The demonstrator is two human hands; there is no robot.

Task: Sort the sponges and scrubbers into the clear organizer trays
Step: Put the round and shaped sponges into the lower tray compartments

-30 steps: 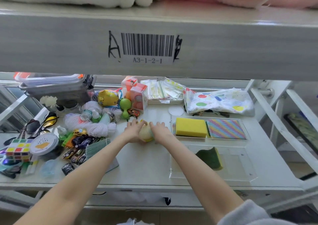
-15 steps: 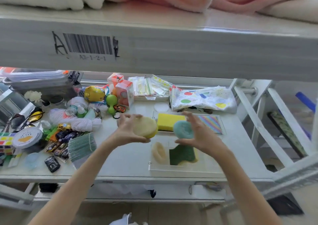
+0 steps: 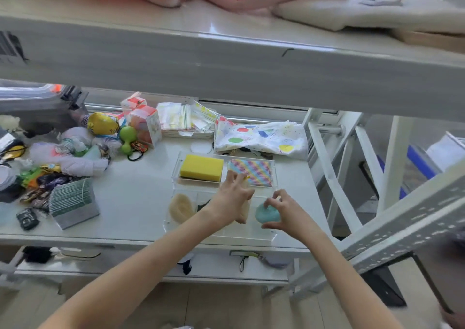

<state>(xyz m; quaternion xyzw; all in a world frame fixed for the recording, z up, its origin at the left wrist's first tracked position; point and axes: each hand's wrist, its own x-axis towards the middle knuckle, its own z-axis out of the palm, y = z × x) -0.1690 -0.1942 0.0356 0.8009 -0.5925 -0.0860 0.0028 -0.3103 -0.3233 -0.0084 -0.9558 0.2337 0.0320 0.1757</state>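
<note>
Just 1 view here, a wide-angle cam worn on the person's head, so there's no 2nd view to overlap with. It looks forward and down from above the front edge of the white table [image 3: 141, 218], with both forearms coming in from the bottom of the frame. An upper shelf beam [image 3: 226, 77] cuts straight across the top third, so the cam sits just under or level with it and peers beneath. Straight lines bow near the edges, typical fisheye. It's close: the clear organizer trays [image 3: 176, 170] sit around frame center, and the clutter pile [image 3: 75, 157] fills the left side.
</note>
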